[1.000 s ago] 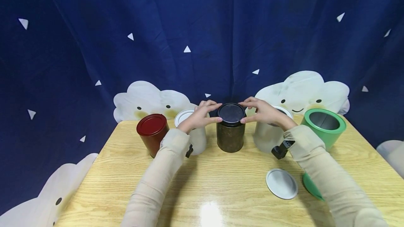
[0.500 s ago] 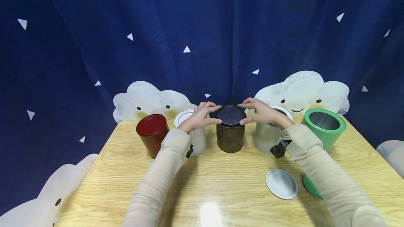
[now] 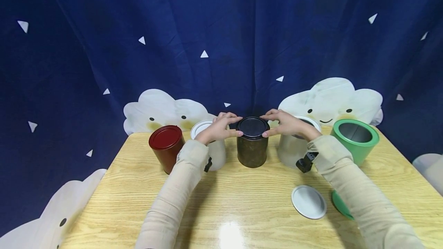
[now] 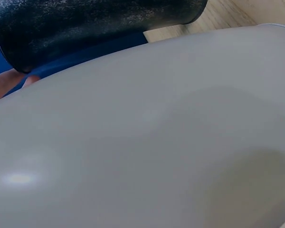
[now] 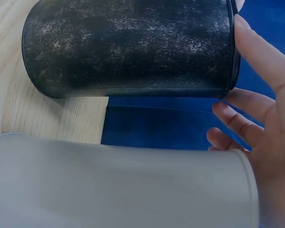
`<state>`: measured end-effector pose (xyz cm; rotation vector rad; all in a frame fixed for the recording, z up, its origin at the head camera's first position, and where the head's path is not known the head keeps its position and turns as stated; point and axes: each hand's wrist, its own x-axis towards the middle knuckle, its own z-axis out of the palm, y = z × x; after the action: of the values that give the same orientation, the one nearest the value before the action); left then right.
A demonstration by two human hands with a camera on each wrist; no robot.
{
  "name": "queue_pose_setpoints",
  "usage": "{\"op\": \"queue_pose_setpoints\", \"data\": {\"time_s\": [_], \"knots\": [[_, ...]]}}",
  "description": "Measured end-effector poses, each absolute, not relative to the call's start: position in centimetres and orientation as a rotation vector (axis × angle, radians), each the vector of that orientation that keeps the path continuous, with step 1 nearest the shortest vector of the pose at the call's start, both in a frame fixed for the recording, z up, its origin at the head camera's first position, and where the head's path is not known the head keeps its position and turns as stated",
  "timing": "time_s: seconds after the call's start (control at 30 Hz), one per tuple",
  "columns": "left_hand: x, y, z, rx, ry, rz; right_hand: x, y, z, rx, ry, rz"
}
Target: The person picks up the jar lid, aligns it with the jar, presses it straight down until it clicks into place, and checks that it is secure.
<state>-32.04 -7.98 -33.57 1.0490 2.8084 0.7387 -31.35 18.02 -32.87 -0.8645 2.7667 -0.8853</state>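
A dark mottled can (image 3: 252, 153) stands upright at the back middle of the table, with a black lid (image 3: 253, 126) flat on its top. My left hand (image 3: 221, 128) grips the lid's left edge between thumb and fingers. On the opposite edge, my right hand (image 3: 284, 123) holds the lid the same way. In the right wrist view, the right thumb and index finger touch the rim of the dark can (image 5: 133, 47), while the other fingers stay apart from it. Only a few left fingertips (image 4: 4, 84) show in the left wrist view.
Left of the dark can are a white lidded can (image 3: 216, 155) and a dark red lidded can (image 3: 167, 149). To its right stand a lidless white can (image 3: 290, 153) and a lidless green can (image 3: 358, 141). A white lid (image 3: 308, 202) and a partly hidden green lid (image 3: 340, 205) lie in front.
The black lid has come down slightly and now sits level on the dark can. Both hands have lowered a little with it and keep their hold. The other cans and lids stay put.
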Motion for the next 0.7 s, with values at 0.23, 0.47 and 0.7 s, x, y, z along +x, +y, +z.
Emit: {"op": "queue_pose_setpoints", "data": {"time_s": [0.23, 0.47, 0.7], "knots": [[-31.99, -7.90, -33.40, 1.022, 2.796, 0.725, -31.30, 17.97, -32.82, -0.829, 2.748, -0.892], [-31.92, -7.88, -33.32, 0.998, 2.792, 0.729, -31.29, 18.03, -32.76, -0.825, 2.743, -0.896], [-32.04, -7.86, -33.44, 0.984, 2.782, 0.746, -31.33, 18.08, -32.86, -0.853, 2.739, -0.894]]}}
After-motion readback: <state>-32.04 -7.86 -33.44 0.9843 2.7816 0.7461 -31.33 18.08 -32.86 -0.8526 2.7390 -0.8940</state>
